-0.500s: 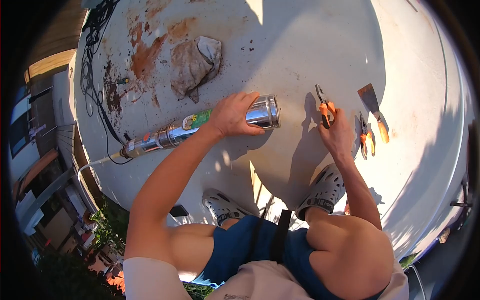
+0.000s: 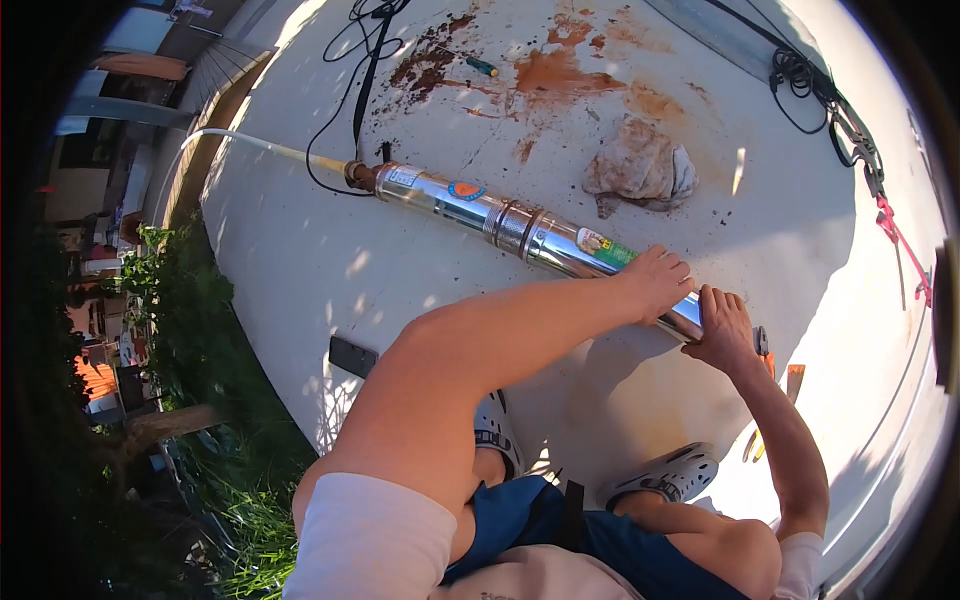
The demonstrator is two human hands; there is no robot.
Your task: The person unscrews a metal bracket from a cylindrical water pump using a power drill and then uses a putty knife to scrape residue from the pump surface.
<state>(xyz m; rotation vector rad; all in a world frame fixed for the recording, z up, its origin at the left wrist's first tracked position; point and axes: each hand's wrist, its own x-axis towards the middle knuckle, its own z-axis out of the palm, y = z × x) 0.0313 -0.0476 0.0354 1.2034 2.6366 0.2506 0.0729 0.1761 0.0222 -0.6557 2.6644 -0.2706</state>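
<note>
Head-worn fisheye; close, facing down

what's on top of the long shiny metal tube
The left hand and right hand grip the metal tube toward its right end. A green label and an orange sticker show farther along. The surface under both hands is covered.

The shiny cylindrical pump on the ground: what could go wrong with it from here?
The pump is round and lies on its side, so it might roll if the left hand and right hand let go. Turning it could twist the pale hose at its far end or snag the black cable near there. The orange-handled pliers lie close to the right hand, so a slip might knock them.
</note>
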